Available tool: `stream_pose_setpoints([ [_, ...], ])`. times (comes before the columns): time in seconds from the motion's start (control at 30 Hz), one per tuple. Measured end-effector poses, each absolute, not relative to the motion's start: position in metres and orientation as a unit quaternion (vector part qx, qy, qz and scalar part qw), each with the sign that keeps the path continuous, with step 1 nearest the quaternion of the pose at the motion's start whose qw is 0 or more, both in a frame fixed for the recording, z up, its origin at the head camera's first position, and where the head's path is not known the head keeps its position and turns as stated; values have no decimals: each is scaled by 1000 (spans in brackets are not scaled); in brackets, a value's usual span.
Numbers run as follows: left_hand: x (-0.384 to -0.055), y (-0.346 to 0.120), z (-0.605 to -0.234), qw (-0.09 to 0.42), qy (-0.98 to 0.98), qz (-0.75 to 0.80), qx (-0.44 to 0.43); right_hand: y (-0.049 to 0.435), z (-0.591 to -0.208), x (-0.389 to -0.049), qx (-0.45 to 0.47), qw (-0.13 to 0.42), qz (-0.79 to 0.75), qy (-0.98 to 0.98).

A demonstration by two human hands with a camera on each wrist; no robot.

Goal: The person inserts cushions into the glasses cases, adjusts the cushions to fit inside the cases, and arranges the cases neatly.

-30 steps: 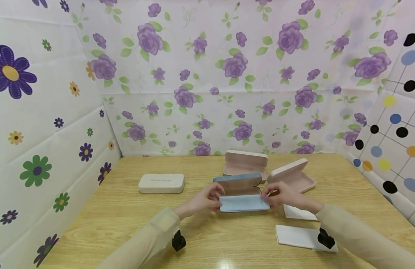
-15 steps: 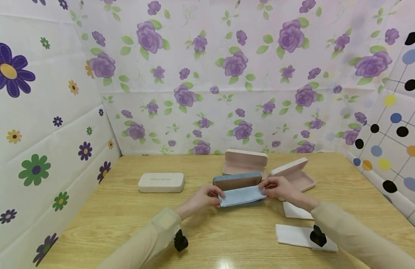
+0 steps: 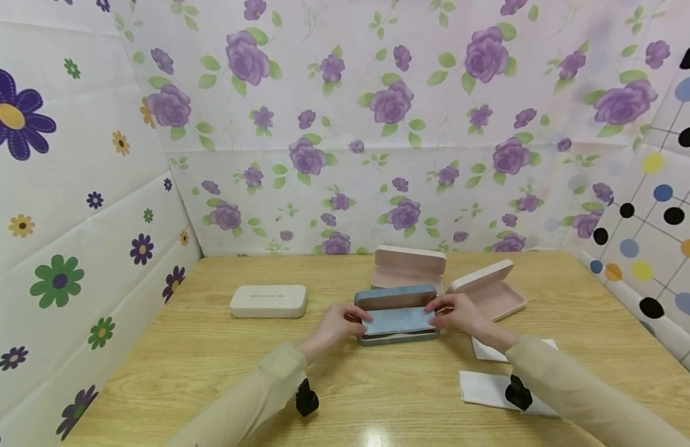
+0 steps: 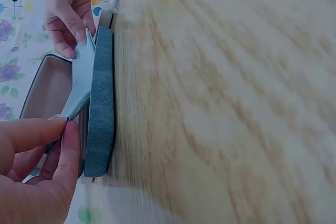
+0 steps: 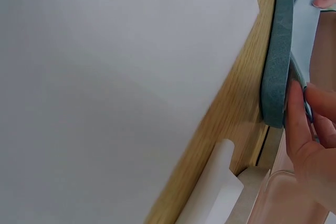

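Note:
A folded light-blue cloth [image 3: 399, 320] lies stretched between my two hands, over the inside of an open blue glasses case [image 3: 397, 339]. My left hand [image 3: 340, 324] pinches the cloth's left end between thumb and fingers, which shows closely in the left wrist view. At the other end my right hand [image 3: 459, 316] pinches the cloth, its fingers at the case's right side. The case's lid stands raised behind the cloth, brown inside. In the right wrist view the cloth [image 5: 304, 30] dips inside the blue front wall [image 5: 278, 51].
Behind the blue case stands an open white case [image 3: 410, 277] with a pink lining. Another open white case [image 3: 490, 292] stands to its right. A closed white case [image 3: 269, 302] lies at the left. Folded white cloths [image 3: 484, 388] lie under the right forearm.
Both hands have carried the blue cloth back and over the blue case. Its front edge, covered by the cloth one second ago, now shows. The other cases stay in place.

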State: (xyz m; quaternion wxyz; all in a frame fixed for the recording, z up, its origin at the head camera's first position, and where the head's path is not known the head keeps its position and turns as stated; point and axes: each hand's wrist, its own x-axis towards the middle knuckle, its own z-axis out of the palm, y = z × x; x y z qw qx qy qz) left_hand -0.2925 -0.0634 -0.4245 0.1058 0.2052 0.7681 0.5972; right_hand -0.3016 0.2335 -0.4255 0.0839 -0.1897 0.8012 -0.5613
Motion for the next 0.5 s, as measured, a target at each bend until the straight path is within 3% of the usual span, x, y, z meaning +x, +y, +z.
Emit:
stream_pose_setpoints([
  [0.33, -278, -63, -394, 128, 791, 564, 201, 232, -419, -303, -182, 91, -542, 815],
  [0.5, -285, -64, -399, 142, 792, 561, 195, 229, -417, -303, -172, 96, -533, 823],
])
